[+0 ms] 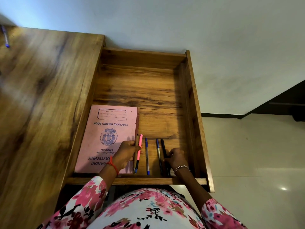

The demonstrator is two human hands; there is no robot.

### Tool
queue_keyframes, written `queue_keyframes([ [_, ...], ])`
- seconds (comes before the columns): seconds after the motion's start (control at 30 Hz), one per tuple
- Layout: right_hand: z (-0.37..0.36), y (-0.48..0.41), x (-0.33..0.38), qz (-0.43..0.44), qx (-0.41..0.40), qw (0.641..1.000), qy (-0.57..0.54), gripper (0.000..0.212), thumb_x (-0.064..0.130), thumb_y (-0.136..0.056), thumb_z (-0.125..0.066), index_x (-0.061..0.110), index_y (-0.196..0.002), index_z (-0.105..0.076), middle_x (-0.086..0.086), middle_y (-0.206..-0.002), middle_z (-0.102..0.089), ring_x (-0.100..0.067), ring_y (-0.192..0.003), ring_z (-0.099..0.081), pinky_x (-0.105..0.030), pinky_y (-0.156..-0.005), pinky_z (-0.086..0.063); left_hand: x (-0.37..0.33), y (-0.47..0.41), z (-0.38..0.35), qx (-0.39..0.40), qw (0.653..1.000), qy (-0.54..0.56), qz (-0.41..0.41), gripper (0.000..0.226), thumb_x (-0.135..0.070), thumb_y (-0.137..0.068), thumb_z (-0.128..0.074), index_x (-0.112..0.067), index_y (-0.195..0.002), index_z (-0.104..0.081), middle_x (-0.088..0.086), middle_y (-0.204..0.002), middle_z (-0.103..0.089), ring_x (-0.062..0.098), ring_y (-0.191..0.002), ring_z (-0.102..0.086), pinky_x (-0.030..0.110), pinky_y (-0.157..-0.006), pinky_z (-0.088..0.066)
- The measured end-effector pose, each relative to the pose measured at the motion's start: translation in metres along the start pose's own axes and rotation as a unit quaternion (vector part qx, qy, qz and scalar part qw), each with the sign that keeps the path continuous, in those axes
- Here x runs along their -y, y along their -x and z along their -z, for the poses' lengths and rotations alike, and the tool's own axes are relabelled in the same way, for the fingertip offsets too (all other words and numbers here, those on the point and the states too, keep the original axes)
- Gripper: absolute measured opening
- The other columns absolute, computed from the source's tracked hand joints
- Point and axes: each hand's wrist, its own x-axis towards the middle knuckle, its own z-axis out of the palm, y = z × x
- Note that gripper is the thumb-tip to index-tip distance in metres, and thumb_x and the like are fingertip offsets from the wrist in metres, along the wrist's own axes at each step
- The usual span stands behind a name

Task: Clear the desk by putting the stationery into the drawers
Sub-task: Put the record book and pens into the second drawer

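Desk (pixel 41 96), largely bare. The open drawer (pixel 194 100) is at its right end, with its far half unfilled and its side walls bounding the near row. The pink record book (pixel 109 138) lies stowed against the drawer's left wall. My left hand (pixel 127 152) curls round a brown pen (pixel 136 146) and a pink pen (pixel 140 142), just beside the book's edge. My right hand (pixel 176 157) pinches a black pen (pixel 163 149) near the right wall. Two blue pens (pixel 146 156) lie between the hands, parallel and apart. One stray pen (pixel 5 38) remains on the desk's far left corner, so I judge the task nearly done.
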Motion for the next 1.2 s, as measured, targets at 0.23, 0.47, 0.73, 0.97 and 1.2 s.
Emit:
queue_keyframes([
  [0.23, 0.000, -0.002, -0.004, 0.021, -0.017, 1.000, 0.014, 0.024, 0.013, -0.074, -0.073, 0.008, -0.087, -0.054, -0.019, -0.109, -0.056, -0.023, -0.082, -0.055, -0.027, -0.068, -0.045, 0.000, -0.002, -0.002, -0.008, 1.000, 0.022, 0.000, 0.028, 0.001, -0.089, -0.052, 0.004, -0.116, -0.055, 0.008, -0.080, -0.062, 0.019, -0.075, -0.059, 0.038, -0.080, -0.049],
  [0.47, -0.001, -0.009, -0.007, 0.022, -0.013, 0.999, 0.028, 0.020, 0.010, -0.074, -0.071, 0.010, -0.080, -0.052, -0.023, -0.104, -0.059, -0.024, -0.075, -0.056, -0.025, -0.055, -0.043, -0.001, -0.003, -0.006, -0.010, 0.999, 0.033, -0.011, 0.029, 0.004, -0.087, -0.054, 0.006, -0.116, -0.055, 0.009, -0.081, -0.062, 0.019, -0.074, -0.059, 0.030, -0.064, -0.051],
  [0.73, -0.001, -0.007, -0.009, 0.028, -0.019, 0.998, 0.049, 0.024, 0.011, -0.077, -0.068, -0.001, -0.094, -0.056, -0.022, -0.108, -0.057, -0.027, -0.081, -0.057, -0.030, -0.069, -0.047, -0.001, -0.004, -0.008, -0.007, 1.000, 0.026, -0.014, 0.028, 0.002, -0.086, -0.055, 0.004, -0.114, -0.057, 0.007, -0.080, -0.063, 0.015, -0.071, -0.060, 0.021, -0.048, -0.053],
  [0.97, 0.008, 0.015, 0.027, 0.115, 0.019, 0.989, -0.088, 0.020, 0.015, -0.077, -0.072, 0.002, -0.092, -0.068, 0.001, -0.070, -0.062, -0.006, -0.060, -0.055, -0.016, -0.053, -0.043, -0.002, -0.006, -0.018, -0.002, 0.999, 0.034, -0.018, 0.027, 0.000, -0.086, -0.058, 0.004, -0.112, -0.058, 0.008, -0.083, -0.063, 0.018, -0.072, -0.060, 0.027, -0.059, -0.048],
  [1.2, 0.005, 0.020, 0.034, 0.125, 0.067, 0.973, -0.180, 0.016, 0.002, -0.074, -0.072, 0.014, -0.066, -0.065, 0.001, -0.060, -0.065, 0.001, -0.047, -0.060, -0.011, -0.047, -0.046, 0.000, -0.002, -0.039, 0.025, 0.994, 0.105, -0.006, 0.015, 0.000, -0.088, -0.054, 0.001, -0.101, -0.061, 0.009, -0.076, -0.062, 0.017, -0.061, -0.054, 0.030, -0.058, -0.054],
])
